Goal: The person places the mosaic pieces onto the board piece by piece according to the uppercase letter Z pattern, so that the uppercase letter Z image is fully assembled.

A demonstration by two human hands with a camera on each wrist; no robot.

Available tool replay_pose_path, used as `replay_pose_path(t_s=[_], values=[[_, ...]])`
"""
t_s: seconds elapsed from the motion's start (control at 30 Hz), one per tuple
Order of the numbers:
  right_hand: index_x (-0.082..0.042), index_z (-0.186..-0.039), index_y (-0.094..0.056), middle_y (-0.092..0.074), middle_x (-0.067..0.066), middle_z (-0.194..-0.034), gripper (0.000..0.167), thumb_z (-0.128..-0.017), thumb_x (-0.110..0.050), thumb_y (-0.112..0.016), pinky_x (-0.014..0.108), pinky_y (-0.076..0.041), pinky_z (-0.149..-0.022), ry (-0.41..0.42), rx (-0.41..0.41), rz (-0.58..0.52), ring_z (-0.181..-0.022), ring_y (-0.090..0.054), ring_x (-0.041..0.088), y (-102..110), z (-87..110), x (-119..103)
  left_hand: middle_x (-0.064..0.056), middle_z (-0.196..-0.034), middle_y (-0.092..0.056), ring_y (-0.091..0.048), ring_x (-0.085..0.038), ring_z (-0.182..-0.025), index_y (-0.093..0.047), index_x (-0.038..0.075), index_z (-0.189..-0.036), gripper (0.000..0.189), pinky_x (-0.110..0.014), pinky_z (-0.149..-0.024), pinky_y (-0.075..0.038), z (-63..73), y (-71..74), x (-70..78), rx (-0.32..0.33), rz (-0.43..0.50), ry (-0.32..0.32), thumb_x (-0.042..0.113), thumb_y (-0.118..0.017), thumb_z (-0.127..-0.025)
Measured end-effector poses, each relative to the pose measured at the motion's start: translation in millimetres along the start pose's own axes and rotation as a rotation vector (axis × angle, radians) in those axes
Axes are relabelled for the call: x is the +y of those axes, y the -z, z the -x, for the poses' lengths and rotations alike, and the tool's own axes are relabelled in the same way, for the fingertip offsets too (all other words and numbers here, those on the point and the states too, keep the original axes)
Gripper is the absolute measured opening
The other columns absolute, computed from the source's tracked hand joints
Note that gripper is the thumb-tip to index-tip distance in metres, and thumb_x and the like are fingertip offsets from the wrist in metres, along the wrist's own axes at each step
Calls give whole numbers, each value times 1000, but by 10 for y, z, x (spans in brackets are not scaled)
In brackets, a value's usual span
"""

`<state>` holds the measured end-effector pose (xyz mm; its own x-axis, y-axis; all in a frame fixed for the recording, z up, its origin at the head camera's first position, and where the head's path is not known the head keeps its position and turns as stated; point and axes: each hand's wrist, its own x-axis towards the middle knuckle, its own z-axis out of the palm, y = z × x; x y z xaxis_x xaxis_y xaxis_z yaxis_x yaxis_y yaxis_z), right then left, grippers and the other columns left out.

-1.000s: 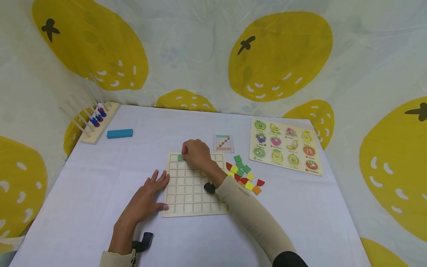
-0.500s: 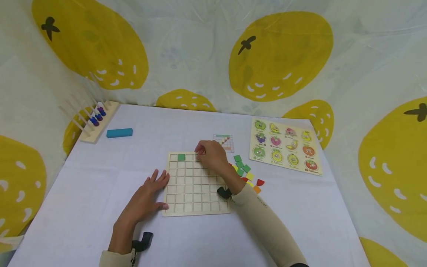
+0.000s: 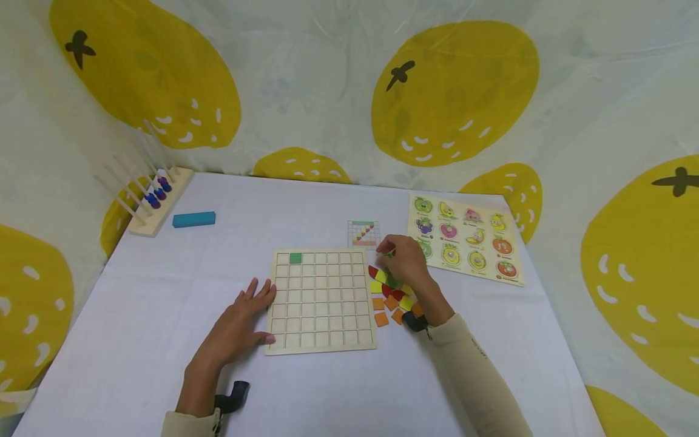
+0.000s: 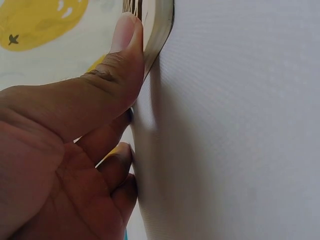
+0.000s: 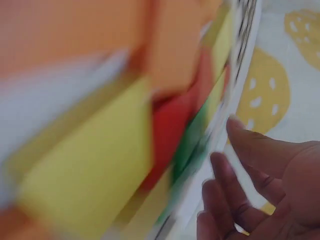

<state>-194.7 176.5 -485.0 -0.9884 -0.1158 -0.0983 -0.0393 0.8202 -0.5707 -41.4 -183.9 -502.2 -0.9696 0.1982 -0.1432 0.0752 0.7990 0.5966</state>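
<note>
Tiles (image 3: 391,302): right hand (image 3: 405,261) now above, grip parted, empty; left hand (image 3: 238,323) still spread.

Head view looks forward-down — wrist views sit nearer, the right sharing the coloured pieces (image 3: 391,303).

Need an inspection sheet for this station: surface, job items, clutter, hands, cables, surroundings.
Surface: white tablecloth, flat, no spills seen.
Job items: wooden grid board, one green tile in top row, second column; loose tiles (red, yellow, orange, green) to its right; pattern card beyond it.
Clutter: fruit puzzle board far right; teal bar and wooden peg stand far left.
Left hand: on grid board's left edge.
Right hand: at loose tiles, thumb and fingers apart; contact unclear.
Cables: nothing seen.
Surroundings: fruit-print curtain behind and both sides.
</note>
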Motion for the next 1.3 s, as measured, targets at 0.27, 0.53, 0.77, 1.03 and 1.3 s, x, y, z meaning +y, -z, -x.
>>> replay_pose_path(t_s=[0.27, 0.53, 0.77, 1.03, 1.3], values=[[-16, -113, -75, -70, 9, -107, 22, -94, -20, -82, 43, -54, -91, -98, -40, 46, -100, -62, 29, 91, 11, 197, -11, -170, -34, -19, -43, -164, -42, 10, -162, 110, -68, -128, -25, 4, -1, -7, 7, 8, -9, 13, -99, -67], [-15, -106, -69, -67, 7, -90, 20, -93, -21, -83, 35, -48, -75, -71, -64, 88, -84, -60, 26, 115, -16, 188, -11, -169, -35, -19, -43, -164, -42, 9, -161, 111, -68, -128, -26, -4, -13, -16, 16, 6, -12, 12, -100, -66], [-16, -98, -68, -64, 6, -83, 15, -94, -19, -82, 33, -48, -66, -22, -4, 18, -77, -59, 25, 49, -19, 137, -11, -169, -35, -19, -42, -164, -42, 10, -161, 111, -69, -127, -26, -4, -9, -20, 8, 7, -6, 13, -100, -66], [-18, -96, -69, -70, 2, -85, 13, -94, -20, -82, 32, -49, -63, 41, -8, -63, -74, -61, 23, -95, -35, -140, -11, -170, -34, -19, -43, -164, -41, 11, -162, 111, -69, -127, -25, 9, -1, -7, 2, 8, 4, 15, -99, -67], [-19, -91, -72, -67, 0, -81, 13, -91, -17, -84, 32, -47, -64, 111, -36, -92, -75, -61, 20, -281, -90, -534, -11, -170, -33, -18, -43, -165, -41, 10, -162, 112, -69, -127, -25, 6, -3, 3, 1, 10, 7, 12, -99, -67]])
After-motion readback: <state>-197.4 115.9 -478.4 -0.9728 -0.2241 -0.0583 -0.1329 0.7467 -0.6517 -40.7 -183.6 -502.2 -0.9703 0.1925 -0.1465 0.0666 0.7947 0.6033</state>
